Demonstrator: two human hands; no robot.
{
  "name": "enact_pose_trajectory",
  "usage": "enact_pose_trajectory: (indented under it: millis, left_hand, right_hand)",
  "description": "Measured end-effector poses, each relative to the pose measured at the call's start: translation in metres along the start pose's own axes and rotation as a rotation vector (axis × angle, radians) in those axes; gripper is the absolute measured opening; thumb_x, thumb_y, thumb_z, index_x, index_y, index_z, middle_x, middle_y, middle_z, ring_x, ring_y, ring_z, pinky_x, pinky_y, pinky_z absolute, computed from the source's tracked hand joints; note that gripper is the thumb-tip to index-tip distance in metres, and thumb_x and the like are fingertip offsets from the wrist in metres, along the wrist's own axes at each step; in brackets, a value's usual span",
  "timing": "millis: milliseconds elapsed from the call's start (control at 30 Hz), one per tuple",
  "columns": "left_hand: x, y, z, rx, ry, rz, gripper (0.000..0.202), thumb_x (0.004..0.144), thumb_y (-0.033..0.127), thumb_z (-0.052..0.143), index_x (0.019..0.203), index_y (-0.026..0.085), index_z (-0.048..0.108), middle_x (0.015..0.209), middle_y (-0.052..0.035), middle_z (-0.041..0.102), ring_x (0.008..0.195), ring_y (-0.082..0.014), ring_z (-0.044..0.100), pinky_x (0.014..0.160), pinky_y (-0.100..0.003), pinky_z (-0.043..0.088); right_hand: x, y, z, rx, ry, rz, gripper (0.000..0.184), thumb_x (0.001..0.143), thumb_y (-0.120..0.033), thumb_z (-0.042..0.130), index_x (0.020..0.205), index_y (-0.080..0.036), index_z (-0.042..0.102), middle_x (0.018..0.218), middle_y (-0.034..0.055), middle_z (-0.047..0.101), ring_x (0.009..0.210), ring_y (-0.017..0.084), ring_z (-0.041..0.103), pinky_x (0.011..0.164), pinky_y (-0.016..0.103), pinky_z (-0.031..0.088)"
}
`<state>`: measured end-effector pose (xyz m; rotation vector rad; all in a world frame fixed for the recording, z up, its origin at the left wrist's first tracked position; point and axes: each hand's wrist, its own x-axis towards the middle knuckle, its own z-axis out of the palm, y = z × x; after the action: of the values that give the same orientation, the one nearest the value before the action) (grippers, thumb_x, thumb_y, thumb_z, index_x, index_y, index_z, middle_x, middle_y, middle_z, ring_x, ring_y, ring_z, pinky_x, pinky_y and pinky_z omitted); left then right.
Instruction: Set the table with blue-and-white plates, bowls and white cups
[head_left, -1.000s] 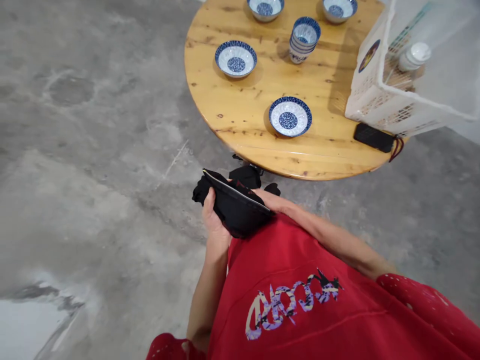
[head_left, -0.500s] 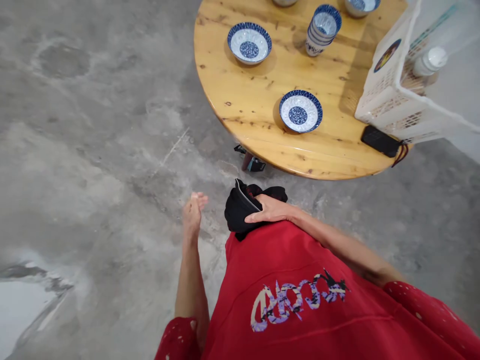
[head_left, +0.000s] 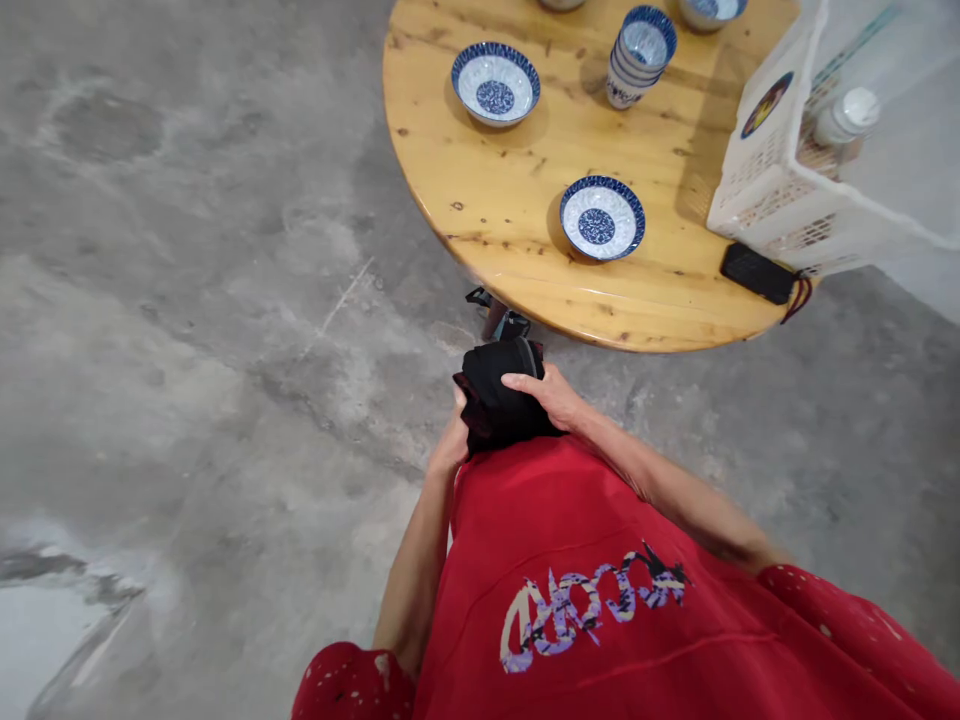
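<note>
A bundle of black cloth (head_left: 499, 395) with a grey edging strip and a dark red patterned part is held in front of my waist, just short of the table. My right hand (head_left: 553, 394) grips its right side, thumb lying across the top and fingers hidden behind. On the left side, my left hand (head_left: 452, 432) is closed against the bundle, its fingers mostly covered by the cloth. What kind of cloth item it is cannot be made out.
The round wooden table (head_left: 510, 240) bears two blue-rimmed bowls, a front one (head_left: 598, 222) and a left one (head_left: 495, 90), plus stacked cups (head_left: 634, 70). A white plastic basket (head_left: 780, 215) holds a white-lidded jar (head_left: 847, 117). A black phone (head_left: 757, 273) lies beside the basket.
My left hand has come in from the left, where it was free, and taken hold of the bundle. The cloth has turned and become more compact; my right hand stays on it.
</note>
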<state>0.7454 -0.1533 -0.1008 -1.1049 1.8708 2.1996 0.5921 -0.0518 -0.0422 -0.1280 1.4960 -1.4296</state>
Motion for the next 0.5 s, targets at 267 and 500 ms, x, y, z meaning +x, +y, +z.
enact_pose_trajectory:
  millis: [267,500]
  left_hand:
    - [0.000,-0.010,0.025,-0.239,-0.111,0.035,0.075,0.076,0.043,0.074,0.142,0.018,0.049,0.141,-0.0095,0.056,0.140,-0.0284,0.041,0.120,-0.046,0.027]
    - [0.021,-0.034,0.043,-0.553,0.132,-0.149,0.065,0.070,0.038,0.080,0.128,0.013,0.062,0.127,-0.0141,0.066,0.121,-0.0307,0.059,0.109,-0.050,0.043]
  right_hand:
    - [0.007,0.027,-0.004,0.096,0.032,0.078,0.049,0.072,-0.055,0.074,0.106,-0.019,0.071,0.100,0.0064,0.074,0.102,0.024,0.067,0.095,0.038,0.049]
    - [0.013,0.060,-0.065,-0.306,0.121,0.090,0.064,0.068,-0.046,0.080,0.125,-0.024,0.063,0.125,0.0060,0.066,0.118,0.026,0.059,0.106,0.042,0.042]
